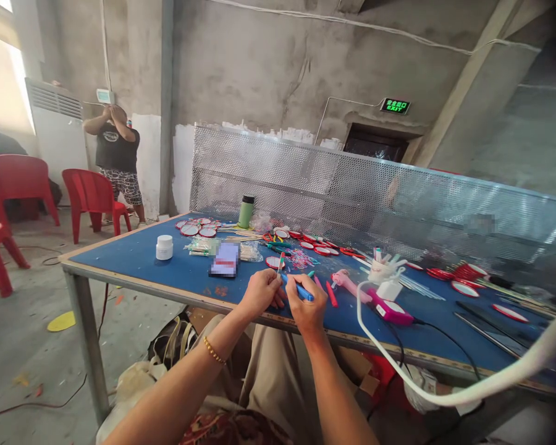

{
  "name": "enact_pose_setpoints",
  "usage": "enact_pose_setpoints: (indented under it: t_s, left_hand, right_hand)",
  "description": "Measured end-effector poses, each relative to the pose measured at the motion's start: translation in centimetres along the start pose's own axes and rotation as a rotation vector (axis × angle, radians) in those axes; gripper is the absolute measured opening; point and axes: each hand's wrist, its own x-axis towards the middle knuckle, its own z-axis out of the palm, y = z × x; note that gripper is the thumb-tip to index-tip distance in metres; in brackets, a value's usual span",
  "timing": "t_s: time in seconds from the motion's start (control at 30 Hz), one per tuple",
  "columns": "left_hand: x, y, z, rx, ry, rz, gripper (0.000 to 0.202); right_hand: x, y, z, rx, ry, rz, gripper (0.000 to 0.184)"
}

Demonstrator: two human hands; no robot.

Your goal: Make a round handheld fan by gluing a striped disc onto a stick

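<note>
I see the left hand (263, 290) with its fingers pinched tight on a slim, near-upright strip (280, 262), by the front of the table (125, 262). Just beside it, the right hand (309, 306) curls its fingers closely around a blue marker (304, 292). A phone (225, 259) and a white jar (164, 248) sit off to their left.

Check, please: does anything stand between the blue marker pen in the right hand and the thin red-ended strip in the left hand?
Nothing visible does: the blue pen in the right hand ends close to the thin strip in the left hand. Whether they touch, I cannot tell.
</note>
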Motion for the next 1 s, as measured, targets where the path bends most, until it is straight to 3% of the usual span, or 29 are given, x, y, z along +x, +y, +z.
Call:
enact_pose_setpoints:
  t_s: [0.27, 0.47, 0.57, 1.0]
  left_hand:
    - [0.05, -0.01, -0.06, -0.032, -0.012, 0.002, 0.022]
    - [0.18, -0.3, -0.17, -0.075, -0.03, -0.017, 0.024]
    - [0.29, -0.36, -0.18, -0.075, -0.029, -0.015, 0.021]
    - [0.53, -0.75, -0.19, -0.076, 0.004, -0.009, 0.024]
  right_hand:
    - [-0.2, 0.02, -0.04, 0.017, 0.021, 0.043, 0.02]
    - [-0.28, 0.4, -0.01, 0.192, 0.004, 0.295, 0.022]
    - [-0.23, 0.48, -0.11, 0.251, -0.018, 0.351, 0.021]
    - [-0.77, 0.53, -0.18, 0.102, -0.05, 0.222, 0.022]
